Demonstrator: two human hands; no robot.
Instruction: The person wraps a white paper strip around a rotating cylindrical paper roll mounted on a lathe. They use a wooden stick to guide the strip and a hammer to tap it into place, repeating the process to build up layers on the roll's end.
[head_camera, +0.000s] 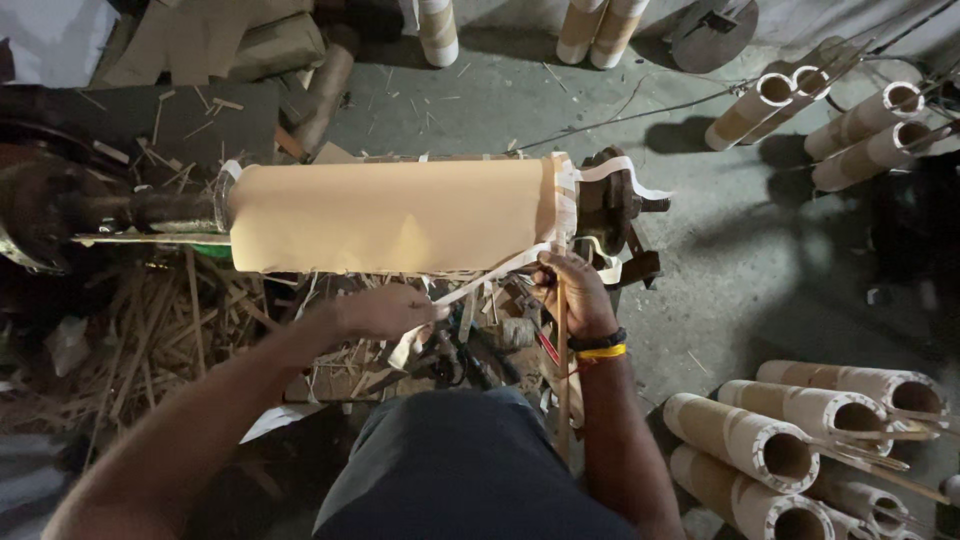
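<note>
A wide roll wrapped in tan paper (390, 215) lies sideways on a dark metal shaft (150, 210) in front of me. A white paper strip (500, 270) runs slantwise from the roll's right end down toward my left hand (385, 310), which pinches the strip's lower end. My right hand (575, 290) grips the strip just below the roll's right edge, next to a thin wooden stick (562, 380) standing upright. More white strip (620, 175) curls around the metal end bracket (610, 210).
Finished cardboard tubes (780, 440) lie stacked at the lower right, others (860, 120) at the upper right and standing tubes (600, 30) at the top. Wood splinters and scraps (170, 330) litter the floor at the left. Tools lie under the roll.
</note>
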